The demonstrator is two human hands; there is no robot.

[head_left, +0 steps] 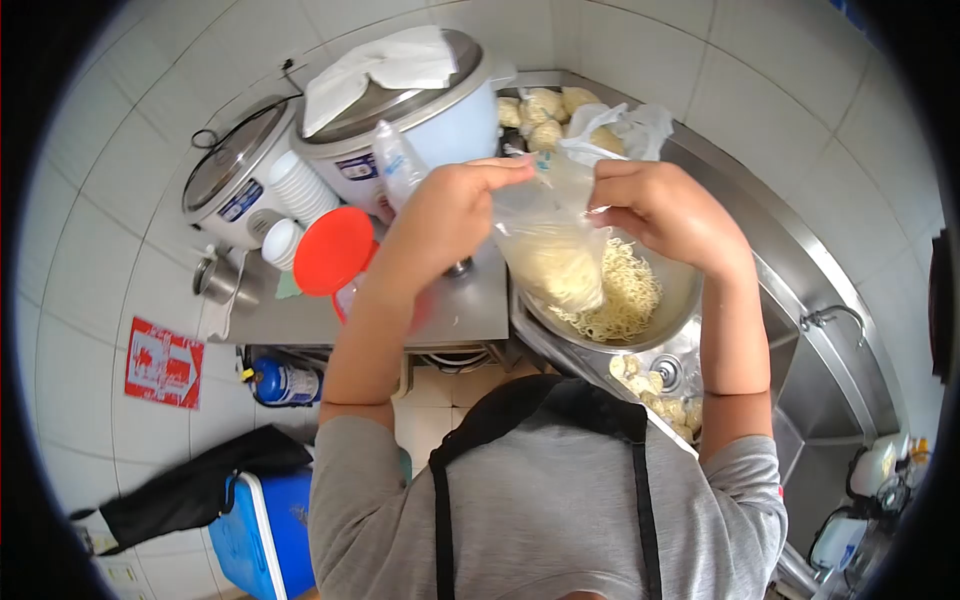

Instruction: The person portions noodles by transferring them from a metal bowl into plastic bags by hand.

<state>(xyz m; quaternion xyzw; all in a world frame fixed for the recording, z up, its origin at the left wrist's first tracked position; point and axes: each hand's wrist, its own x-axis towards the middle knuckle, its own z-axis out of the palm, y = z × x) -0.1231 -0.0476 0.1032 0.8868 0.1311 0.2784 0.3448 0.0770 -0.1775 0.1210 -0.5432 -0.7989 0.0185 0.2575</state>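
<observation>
Both hands grip the upper edge of a clear plastic bag (548, 235) with pale noodles in its lower part. My left hand (455, 215) pinches the bag's left side, fingers pointing right. On the other side, my right hand (660, 210) has its fingers curled on the bag's rim. The bag hangs over a metal bowl (688, 305), hiding the bowl's left part. Loose yellow noodles (632, 290) lie in the bowl, right beside the bag. Whether the bag touches them I cannot tell.
Behind stand a large rice cooker (400, 140) with a white cloth on its lid and a smaller cooker (235, 165). Stacked white cups (300, 185) and a red plastic funnel-like piece (335, 250) are left. Bagged noodles (545, 105) lie behind; a faucet (835, 318) is right.
</observation>
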